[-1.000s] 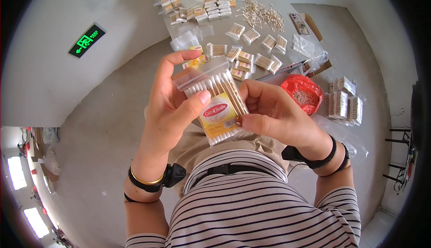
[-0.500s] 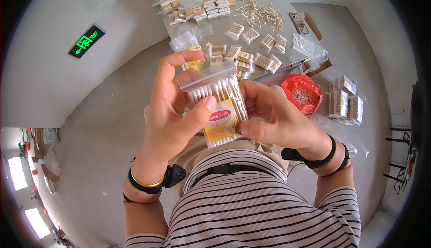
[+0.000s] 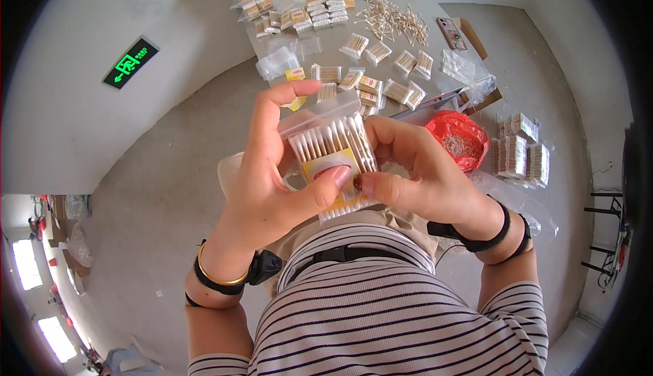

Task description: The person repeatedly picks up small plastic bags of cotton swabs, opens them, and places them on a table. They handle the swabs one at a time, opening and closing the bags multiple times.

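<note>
Between my two hands is a clear zip bag of cotton swabs [image 3: 328,141], tilted slightly, with a yellow label card inside its front. My left hand [image 3: 272,165] grips its left side, the thumb lying across the label and the index finger raised over the bag's top flap. On the right edge, my right hand [image 3: 415,165] pinches the bag with the thumb in front and the other fingers curled behind. Those rear fingers are partly hidden. The swabs stand in a row, white tips at top and bottom.
Beyond my hands, a metal table [image 3: 340,32] carries a heap of loose swabs [image 3: 394,22], stacked labelled packs [image 3: 316,12], several unlabelled bundles [image 3: 377,52] and a phone [image 3: 451,34]. To the right are a red plastic bag [image 3: 469,128] and piled swab packs [image 3: 520,155].
My left thumb has slid down and right across the label, now covering more of it. The bag has shifted slightly right, and both hands still hold it.
</note>
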`<action>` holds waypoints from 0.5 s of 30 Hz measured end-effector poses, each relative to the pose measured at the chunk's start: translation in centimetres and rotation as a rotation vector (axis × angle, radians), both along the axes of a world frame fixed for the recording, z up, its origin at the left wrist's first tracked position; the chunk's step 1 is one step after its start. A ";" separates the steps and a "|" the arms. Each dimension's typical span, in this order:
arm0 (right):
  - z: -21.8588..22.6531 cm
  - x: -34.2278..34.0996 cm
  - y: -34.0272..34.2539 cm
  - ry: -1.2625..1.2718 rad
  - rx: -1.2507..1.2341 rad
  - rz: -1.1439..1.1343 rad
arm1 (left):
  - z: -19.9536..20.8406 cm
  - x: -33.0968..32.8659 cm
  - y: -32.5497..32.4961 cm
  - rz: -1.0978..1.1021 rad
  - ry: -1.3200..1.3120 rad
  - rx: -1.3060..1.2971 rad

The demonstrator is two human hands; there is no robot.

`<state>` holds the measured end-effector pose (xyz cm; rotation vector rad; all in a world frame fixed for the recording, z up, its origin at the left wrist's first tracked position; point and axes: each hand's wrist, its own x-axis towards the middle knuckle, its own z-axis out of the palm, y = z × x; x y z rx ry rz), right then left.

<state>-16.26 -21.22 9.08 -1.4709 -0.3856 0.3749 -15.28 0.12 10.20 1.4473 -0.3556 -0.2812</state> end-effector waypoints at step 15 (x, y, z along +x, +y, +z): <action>-0.4 0.1 0.0 -0.100 -0.021 -0.063 | -1.7 -1.0 -0.6 0.032 0.126 -0.147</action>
